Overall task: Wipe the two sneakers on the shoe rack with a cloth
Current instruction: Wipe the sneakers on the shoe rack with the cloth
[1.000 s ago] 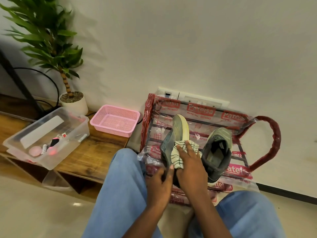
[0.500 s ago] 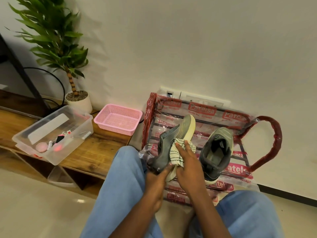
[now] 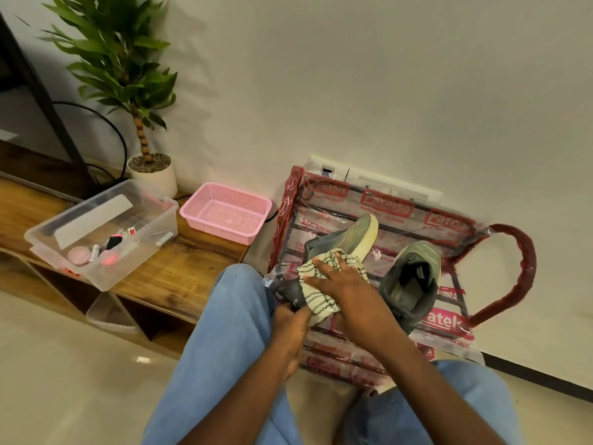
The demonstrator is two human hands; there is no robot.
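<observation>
A grey-green sneaker [image 3: 345, 237] with a pale sole lies tilted on its side over the plastic-wrapped red shoe rack [image 3: 500, 300]. My left hand [image 3: 290, 329] grips its heel end from below. My right hand [image 3: 345, 285] presses a cream cloth with dark stripes [image 3: 316, 293] flat against the sneaker's side, fingers spread. The second grey sneaker [image 3: 412, 281] stands on the rack just right of my right hand, its opening facing me. My jeans-clad knees fill the bottom of the view.
A pink mesh basket [image 3: 224, 211] and a clear plastic tub [image 3: 106, 232] of small items sit on a low wooden bench [image 3: 179, 271] to the left. A potted plant [image 3: 150, 168] stands behind them by the wall. Wall sockets [image 3: 382, 184] lie behind the rack.
The sneaker has tipped from upright onto its side, toe pointing right and away. My right hand and cloth have slid down its side toward the heel. The view shifted slightly.
</observation>
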